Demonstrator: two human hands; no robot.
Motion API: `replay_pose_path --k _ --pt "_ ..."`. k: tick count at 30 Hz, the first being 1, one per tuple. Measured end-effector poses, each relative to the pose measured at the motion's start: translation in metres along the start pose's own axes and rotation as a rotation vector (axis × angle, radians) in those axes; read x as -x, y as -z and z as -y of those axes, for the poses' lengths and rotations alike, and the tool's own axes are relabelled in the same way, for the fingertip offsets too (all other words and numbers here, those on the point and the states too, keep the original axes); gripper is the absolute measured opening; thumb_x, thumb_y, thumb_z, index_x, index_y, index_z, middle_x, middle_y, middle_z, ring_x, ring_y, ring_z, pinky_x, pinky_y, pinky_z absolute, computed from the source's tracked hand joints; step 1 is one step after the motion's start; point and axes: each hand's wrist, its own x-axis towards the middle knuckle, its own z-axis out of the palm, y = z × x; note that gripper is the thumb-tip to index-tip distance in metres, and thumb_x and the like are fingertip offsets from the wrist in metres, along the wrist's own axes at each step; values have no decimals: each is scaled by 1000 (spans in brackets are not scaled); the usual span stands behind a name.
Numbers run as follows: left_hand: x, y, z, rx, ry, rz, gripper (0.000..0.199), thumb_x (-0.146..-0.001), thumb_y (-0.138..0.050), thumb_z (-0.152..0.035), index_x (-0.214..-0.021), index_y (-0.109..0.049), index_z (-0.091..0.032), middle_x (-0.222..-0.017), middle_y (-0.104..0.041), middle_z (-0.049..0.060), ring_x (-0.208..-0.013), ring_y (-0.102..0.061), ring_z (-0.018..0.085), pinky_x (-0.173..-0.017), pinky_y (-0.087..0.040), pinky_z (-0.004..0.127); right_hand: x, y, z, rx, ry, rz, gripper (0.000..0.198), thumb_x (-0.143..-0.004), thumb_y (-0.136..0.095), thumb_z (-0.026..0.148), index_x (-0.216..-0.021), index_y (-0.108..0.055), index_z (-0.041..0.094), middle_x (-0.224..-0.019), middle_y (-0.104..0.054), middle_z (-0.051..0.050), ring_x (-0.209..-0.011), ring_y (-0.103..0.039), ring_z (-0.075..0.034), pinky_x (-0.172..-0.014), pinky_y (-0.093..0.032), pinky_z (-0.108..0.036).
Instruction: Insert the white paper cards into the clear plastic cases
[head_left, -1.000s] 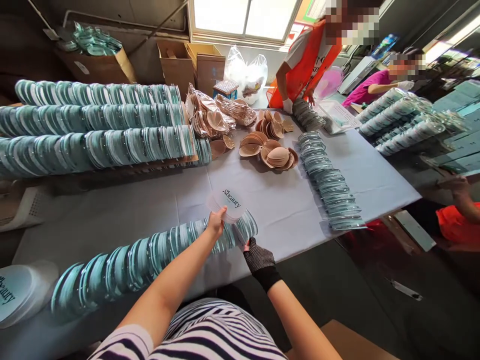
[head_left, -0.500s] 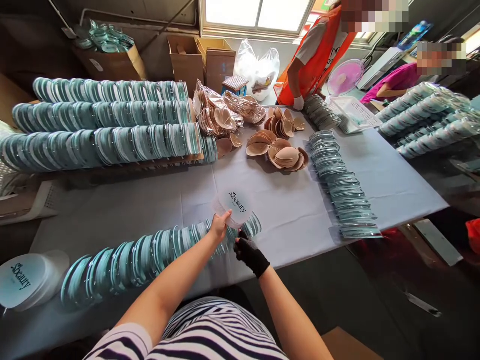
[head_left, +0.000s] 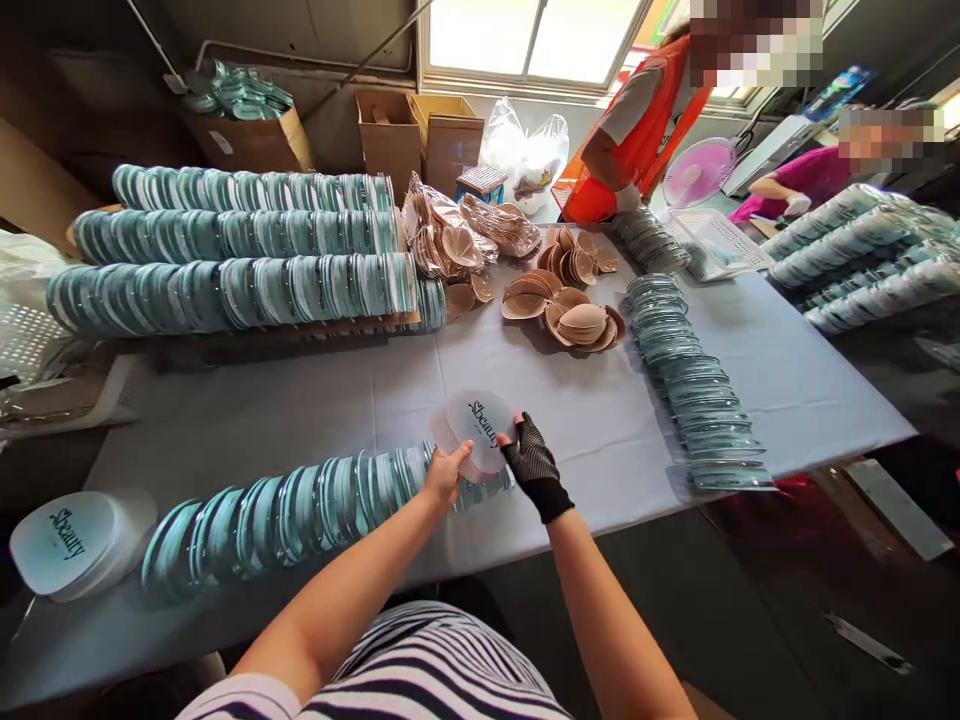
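Clear plastic lid [head_left: 480, 432] clenched between my left hand [head_left: 444, 478] and gloved right hand [head_left: 534, 465], above teal case row [head_left: 300, 510] along desk [head_left: 585, 420] near edge.

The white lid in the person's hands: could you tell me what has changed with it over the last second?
The gloved right hand came up from the near end of the teal row and took hold of the right edge of the white lid; earlier only the bare left hand held it. The left hand keeps its grip at the lower left edge, and the lid stays above the row's end.
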Motion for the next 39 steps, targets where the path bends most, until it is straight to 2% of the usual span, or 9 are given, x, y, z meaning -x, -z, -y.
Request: replay_pose_path --k 5,8,11,14,17,22,25,30,39 --pt "18 20 2 -39 -9 -16 44 -58 -84 -32 -97 -72 -14 -98 -75 12 -94 -69 28 -88 -52 40 36 -26 30 -39 267 -46 35 -86 -50 39 -107 -69 19 -125 -62 -13 -118 -55 -26 -99 -46 -44" --pt "17 24 -1 -3 21 -2 43 -55 -87 -28 -92 -72 -14 -94 -75 11 -90 -69 27 -85 -53 37 51 -27 19 -115 62 -74 34 -86 -44 37 -91 -71 18 -86 -72 -10 -78 -66 -22 -70 -55 -34" --pt "5 24 -14 74 6 -76 40 -60 -85 -22 -96 -70 -16 -94 -75 8 -90 -70 22 -85 -54 34 80 -5 -7 -44 -113 -239 39 -86 -43 44 -84 -70 16 -78 -71 -11 -68 -64 -21 -61 -52 -31" --pt "-16 24 -29 155 -4 -159 31 -68 -78 -15 -98 -69 -15 -92 -75 6 -91 -70 19 -87 -54 32 128 17 -27 113 -76 -38 40 -84 -46 49 -83 -72 18 -75 -71 -10 -66 -64 -22 -61 -50 -31" --pt "-33 25 -34 173 43 -185 28 -72 -74 -8 -99 -70 -15 -91 -76 6 -91 -70 19 -92 -54 33 158 7 -28 231 -106 258 37 -87 -43 43 -96 -73 24 -84 -73 -10 -76 -66 -26 -70 -51 -37" --pt "-36 27 -29 153 57 -123 28 -74 -72 -8 -101 -70 -14 -94 -76 7 -98 -70 22 -99 -50 38 118 -49 1 447 -208 535 30 -92 -44 31 -111 -65 22 -91 -72 -14 -82 -67 -30 -71 -48 -39" --pt "-34 28 -27 141 40 -98 29 -74 -73 -9 -102 -70 -14 -96 -76 7 -101 -69 23 -101 -49 40 88 -57 19 573 -230 607 33 -94 -44 37 -117 -58 18 -95 -71 -16 -86 -68 -29 -73 -47 -39" --pt "-34 30 -27 116 42 -65 31 -68 -78 -12 -99 -71 -12 -96 -75 8 -102 -68 24 -104 -47 42 86 -42 19 605 -202 612 28 -96 -38 32 -112 -57 20 -97 -71 -11 -86 -68 -24 -71 -45 -31" --pt "-36 30 -24 80 14 -13 38 -64 -80 -15 -100 -70 -13 -96 -75 8 -106 -67 26 -104 -45 42 78 -90 -5 242 -305 552 22 -92 -45 28 -102 -63 20 -91 -67 -14 -89 -63 -25 -81 -47 -39"
